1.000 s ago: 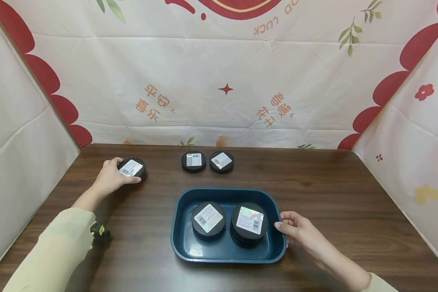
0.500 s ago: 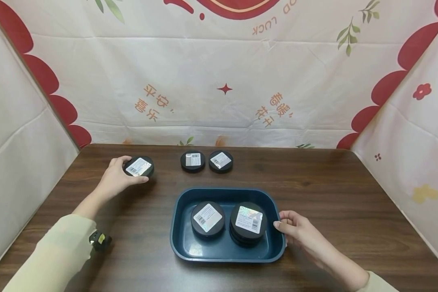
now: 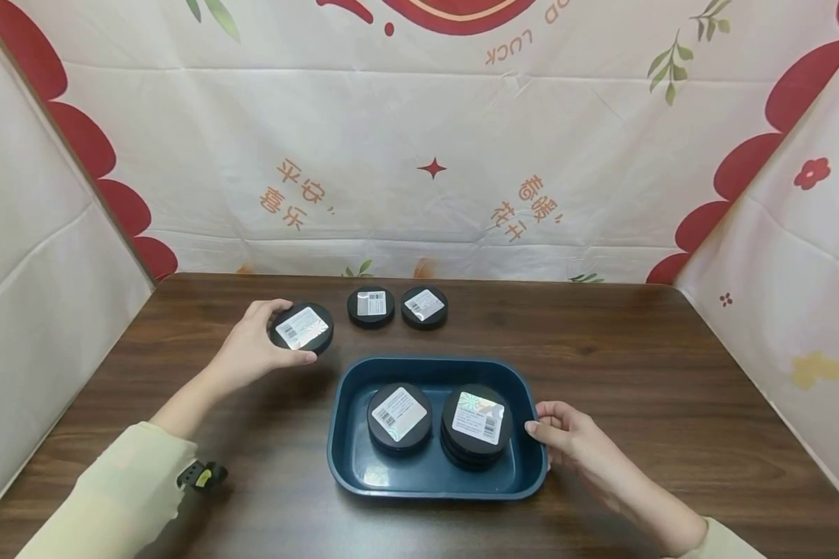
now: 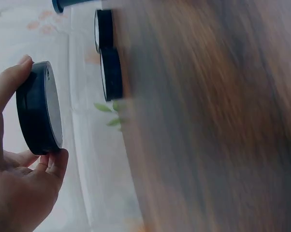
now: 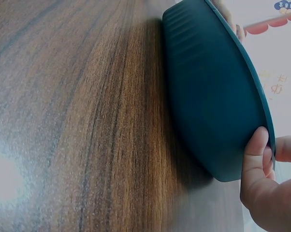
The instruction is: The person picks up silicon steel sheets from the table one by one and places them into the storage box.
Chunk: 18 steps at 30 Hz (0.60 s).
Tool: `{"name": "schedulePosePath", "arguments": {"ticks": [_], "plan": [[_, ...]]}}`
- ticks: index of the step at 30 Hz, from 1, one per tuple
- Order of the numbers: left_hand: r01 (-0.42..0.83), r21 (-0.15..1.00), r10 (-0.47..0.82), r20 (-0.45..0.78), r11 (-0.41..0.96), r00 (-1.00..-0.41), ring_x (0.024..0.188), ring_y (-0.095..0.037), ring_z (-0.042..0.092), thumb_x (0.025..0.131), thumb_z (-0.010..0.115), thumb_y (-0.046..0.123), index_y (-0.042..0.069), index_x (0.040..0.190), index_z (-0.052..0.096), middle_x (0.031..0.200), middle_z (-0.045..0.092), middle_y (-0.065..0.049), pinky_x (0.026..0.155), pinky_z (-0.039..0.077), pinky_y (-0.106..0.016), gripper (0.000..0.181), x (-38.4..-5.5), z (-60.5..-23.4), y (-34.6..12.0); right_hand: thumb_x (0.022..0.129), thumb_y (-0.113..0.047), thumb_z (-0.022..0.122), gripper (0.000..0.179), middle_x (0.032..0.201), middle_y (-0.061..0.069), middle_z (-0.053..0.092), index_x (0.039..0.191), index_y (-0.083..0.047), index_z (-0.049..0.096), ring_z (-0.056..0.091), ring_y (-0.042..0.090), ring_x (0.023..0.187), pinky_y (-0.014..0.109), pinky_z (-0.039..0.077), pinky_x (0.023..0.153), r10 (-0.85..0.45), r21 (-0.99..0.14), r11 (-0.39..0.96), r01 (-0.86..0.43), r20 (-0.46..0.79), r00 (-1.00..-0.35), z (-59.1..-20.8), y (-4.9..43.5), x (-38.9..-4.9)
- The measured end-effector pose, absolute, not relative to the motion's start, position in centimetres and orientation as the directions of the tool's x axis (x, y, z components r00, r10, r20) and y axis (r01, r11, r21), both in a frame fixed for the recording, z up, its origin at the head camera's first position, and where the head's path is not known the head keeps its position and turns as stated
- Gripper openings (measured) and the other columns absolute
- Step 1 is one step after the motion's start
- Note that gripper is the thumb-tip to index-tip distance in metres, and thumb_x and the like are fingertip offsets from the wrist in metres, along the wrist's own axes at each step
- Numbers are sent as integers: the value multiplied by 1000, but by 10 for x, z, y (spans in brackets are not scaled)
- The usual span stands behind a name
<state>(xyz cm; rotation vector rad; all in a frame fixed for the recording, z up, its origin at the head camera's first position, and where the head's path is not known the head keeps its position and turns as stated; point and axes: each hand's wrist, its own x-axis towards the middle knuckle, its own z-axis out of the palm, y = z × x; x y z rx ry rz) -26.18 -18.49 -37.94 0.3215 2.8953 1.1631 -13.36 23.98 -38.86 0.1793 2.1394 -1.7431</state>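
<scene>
My left hand (image 3: 255,349) holds a flat round black case (image 3: 322,341) with a white barcode label, thumb on its near side and fingers on its far side. In the left wrist view the case (image 4: 34,108) is seen edge-on, raised above the wooden table. At the right end of a dark blue tray (image 3: 370,494), my right hand (image 3: 580,442) pinches the rim between thumb and fingers. Inside the tray, a labelled black case (image 3: 384,441) lies on the left and a stack of similar cases (image 3: 454,442) on the right.
Two more black cases, a left one (image 3: 361,320) and a right one (image 3: 419,321), lie side by side near the table's back edge. A printed white cloth (image 3: 391,124) rises behind the wooden table (image 3: 636,365) and along both sides.
My left hand has carried the black case rightward from the far left of the table, toward the two cases at the back. The right hand and the tray have stayed put.
</scene>
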Motion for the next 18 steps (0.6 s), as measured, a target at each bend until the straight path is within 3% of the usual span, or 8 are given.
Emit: {"name": "schedulePosePath", "arguments": {"ticks": [18], "plan": [[290, 690, 267, 143, 663, -953, 105, -29, 48, 59, 87, 40, 6, 131, 44, 124, 42, -12, 82, 42, -39, 91, -243, -367, -155, 92, -18, 57, 45, 86, 6, 52, 119, 9, 34, 53, 14, 69, 27, 49, 61, -152, -925, 218, 312, -348, -925, -389, 240, -134]]}}
